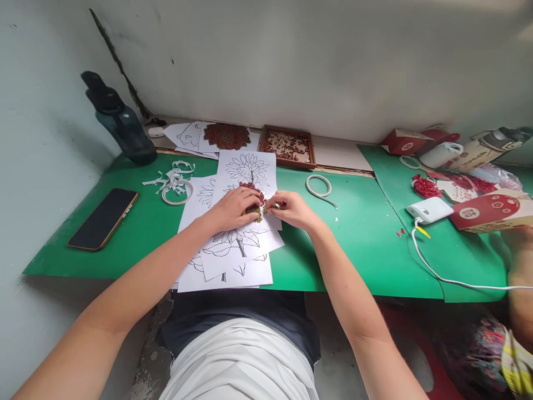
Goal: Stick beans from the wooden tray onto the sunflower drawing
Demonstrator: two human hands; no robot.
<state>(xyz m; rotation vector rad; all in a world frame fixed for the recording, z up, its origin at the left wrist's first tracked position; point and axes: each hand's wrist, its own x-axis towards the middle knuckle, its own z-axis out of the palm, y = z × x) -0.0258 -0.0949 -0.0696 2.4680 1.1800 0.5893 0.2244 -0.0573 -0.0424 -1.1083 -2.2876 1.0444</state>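
Several white sheets with black flower drawings (227,272) lie overlapped on the green table. On the upper sheet, red beans (249,185) and green beans (252,210) form a small patch. My left hand (236,208) rests over the left part of this patch, its fingers close together and bent; whatever is under them is hidden. My right hand (289,208) is at the right edge of the patch with thumb and fingertips pinched together, and what they hold is too small to name.
Behind the sheets stand a brown tray of beans (313,150) and a bean-covered sheet (227,136). A phone (104,218), tape rolls (177,192) and dark bottle (129,133) are left. Rightward lie a double-sided tape strip (318,186), white device (430,210), red boxes (491,211) and a person's arm (521,278).
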